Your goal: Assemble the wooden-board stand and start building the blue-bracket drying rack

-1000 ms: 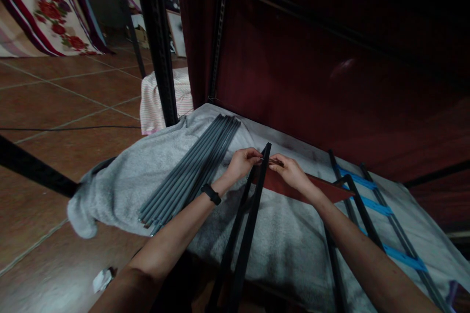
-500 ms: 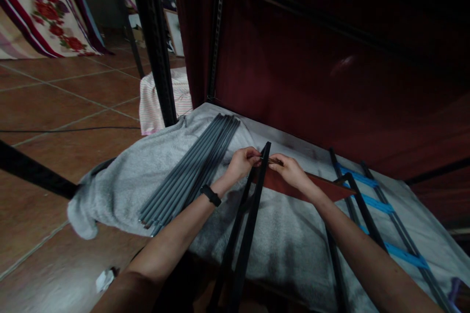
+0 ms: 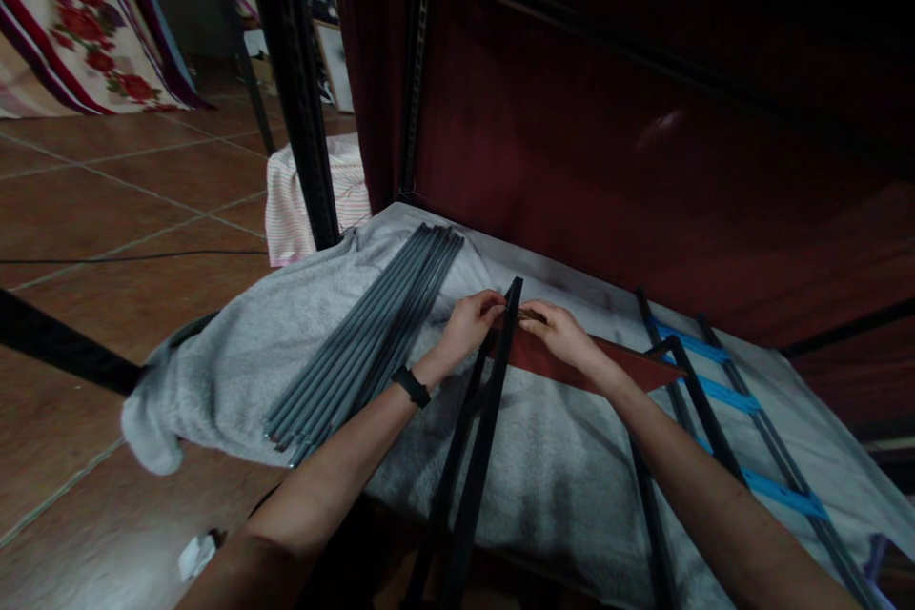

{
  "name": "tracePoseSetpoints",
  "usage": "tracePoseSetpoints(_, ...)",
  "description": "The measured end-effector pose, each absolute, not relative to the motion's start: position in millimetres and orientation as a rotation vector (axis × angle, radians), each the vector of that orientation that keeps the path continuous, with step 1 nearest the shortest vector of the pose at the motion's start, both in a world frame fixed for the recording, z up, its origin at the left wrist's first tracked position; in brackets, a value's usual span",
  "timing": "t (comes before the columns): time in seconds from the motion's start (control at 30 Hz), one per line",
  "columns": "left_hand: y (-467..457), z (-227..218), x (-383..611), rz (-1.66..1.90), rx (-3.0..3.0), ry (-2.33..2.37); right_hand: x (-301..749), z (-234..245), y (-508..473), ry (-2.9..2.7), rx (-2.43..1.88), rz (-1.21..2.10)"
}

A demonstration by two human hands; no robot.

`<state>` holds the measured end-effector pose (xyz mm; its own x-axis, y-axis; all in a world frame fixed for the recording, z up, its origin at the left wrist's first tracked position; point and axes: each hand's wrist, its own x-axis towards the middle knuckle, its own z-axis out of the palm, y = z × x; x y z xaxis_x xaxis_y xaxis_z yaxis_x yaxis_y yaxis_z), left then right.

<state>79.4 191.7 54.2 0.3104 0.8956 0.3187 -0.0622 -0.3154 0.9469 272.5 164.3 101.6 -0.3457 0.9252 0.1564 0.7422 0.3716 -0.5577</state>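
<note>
Grey rods (image 3: pixel 364 329) on grey towel (image 3: pixel 235 357); red-flowered cloth (image 3: pixel 71 19).

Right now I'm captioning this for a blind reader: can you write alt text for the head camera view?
A person's left hand and right hand meet at the top end of a black bar, over a red-brown board on a grey blanket; their grip is too dark to tell. Grey rods lie left of them, a blue-strapped frame right.

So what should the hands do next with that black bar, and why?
Probably nudge the red-brown strip snug against the black bar with the right hand, while the left hand steadies the bar. Both hands pinch at the bar's top end, where the strip's edge meets it.
</note>
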Motion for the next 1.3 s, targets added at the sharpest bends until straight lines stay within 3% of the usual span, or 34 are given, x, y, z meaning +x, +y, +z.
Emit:
tracePoseSetpoints(0.63, 185.7, 52.0, 75.3, 1.084, 2.085, 0.991, 269.7, 101.8, 163.7, -2.143, -1.528, 0.512)
tracePoseSetpoints(1.07, 188.5, 49.5, 84.1, 1.189, 1.423, 0.861, 269.9, 110.7, 143.8, -2.35, -1.519, 0.213)
tracePoseSetpoints(1.3, 188.6, 54.2, 81.6, 1.202, 1.355, 0.748, 290.7, 106.2, 133.5, -2.284, -1.614, 0.135)
